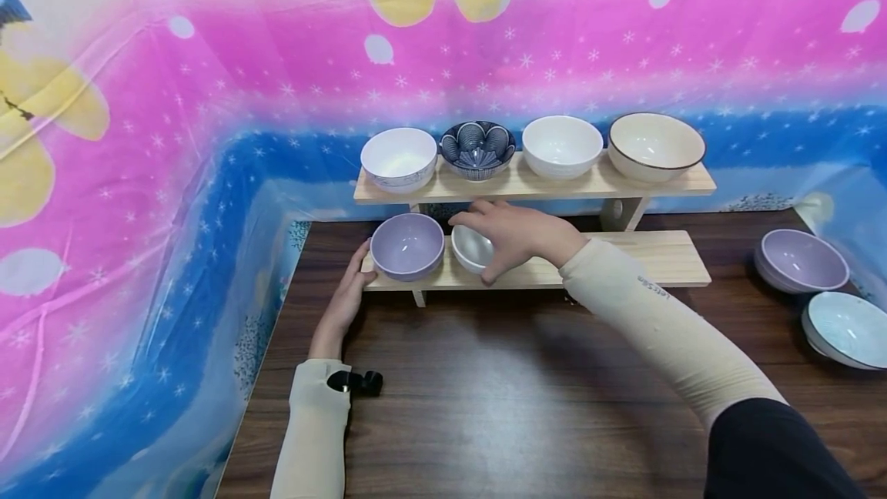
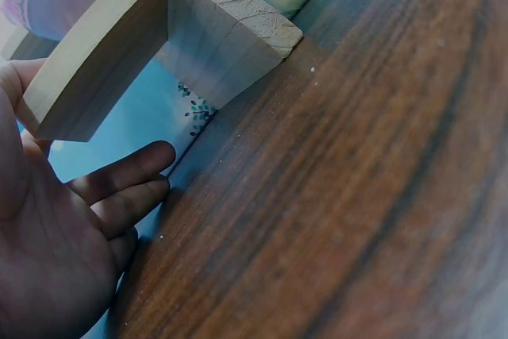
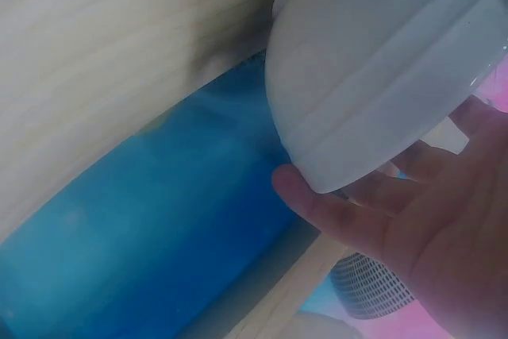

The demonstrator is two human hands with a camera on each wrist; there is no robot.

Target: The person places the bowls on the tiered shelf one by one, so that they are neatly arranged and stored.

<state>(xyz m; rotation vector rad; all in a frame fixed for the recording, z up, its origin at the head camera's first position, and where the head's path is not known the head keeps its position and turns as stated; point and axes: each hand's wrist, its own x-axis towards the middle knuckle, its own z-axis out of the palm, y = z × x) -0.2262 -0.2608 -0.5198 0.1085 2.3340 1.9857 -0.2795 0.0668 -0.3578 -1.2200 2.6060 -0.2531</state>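
Note:
My right hand grips a white bowl at the lower board, thumb toward the front and fingers at its far rim. The right wrist view shows this bowl from its side, fingers along the rim. At the left end of the two-tier wooden stand, my left hand holds the lower board's end. In the left wrist view the board's corner lies between thumb and index finger, the other fingers extended below. A purple bowl stands beside the left hand.
Along the upper board stand a white patterned bowl, a dark blue patterned bowl, a white bowl and a cream dark-rimmed bowl. Another purple bowl and a pale blue bowl sit on the table at right.

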